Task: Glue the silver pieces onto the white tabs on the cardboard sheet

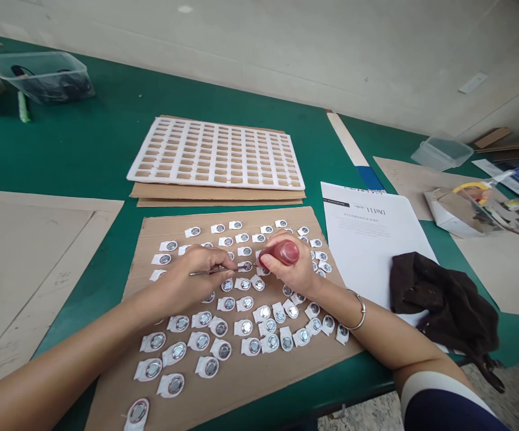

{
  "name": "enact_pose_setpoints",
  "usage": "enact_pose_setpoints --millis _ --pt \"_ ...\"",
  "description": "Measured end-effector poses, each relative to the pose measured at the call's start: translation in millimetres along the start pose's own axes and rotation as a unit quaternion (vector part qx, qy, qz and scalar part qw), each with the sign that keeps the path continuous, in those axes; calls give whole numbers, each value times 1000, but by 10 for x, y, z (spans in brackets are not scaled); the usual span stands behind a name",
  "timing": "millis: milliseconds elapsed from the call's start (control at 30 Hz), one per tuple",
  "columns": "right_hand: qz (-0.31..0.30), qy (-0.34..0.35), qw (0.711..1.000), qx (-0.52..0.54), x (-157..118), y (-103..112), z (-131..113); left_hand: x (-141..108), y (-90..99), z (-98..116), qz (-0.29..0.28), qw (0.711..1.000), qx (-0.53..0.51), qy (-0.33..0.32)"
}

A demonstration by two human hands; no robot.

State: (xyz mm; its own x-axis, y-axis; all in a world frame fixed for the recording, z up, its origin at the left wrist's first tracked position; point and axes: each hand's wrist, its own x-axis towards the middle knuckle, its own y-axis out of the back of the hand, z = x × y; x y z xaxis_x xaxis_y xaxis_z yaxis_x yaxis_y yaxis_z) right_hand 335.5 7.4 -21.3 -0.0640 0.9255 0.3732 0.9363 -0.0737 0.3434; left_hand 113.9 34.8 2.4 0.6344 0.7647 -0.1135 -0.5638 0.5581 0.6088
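My left hand is closed on thin metal tweezers, their tip at a small white piece with a round metal disc. My right hand is wrapped round a dark red squeeze bottle, its nozzle pointing left at the same piece. Both hands are over a brown cardboard sheet, on which several similar white pieces with silvery discs lie in loose rows. The hands hide some of these pieces.
Behind the cardboard, a white gridded tray lies on cardboard. A printed paper and dark cloth lie right. Plastic boxes stand at back left and back right. An open box holds tools.
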Motion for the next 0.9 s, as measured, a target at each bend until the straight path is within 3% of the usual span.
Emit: enact_pose_setpoints --millis 700,900 --pt "0 -2 1000 6 -17 -5 -12 -3 0 16 0 1000 5 0" --pt "86 -96 984 126 165 151 -98 -61 1 59 12 1000 17 -20"
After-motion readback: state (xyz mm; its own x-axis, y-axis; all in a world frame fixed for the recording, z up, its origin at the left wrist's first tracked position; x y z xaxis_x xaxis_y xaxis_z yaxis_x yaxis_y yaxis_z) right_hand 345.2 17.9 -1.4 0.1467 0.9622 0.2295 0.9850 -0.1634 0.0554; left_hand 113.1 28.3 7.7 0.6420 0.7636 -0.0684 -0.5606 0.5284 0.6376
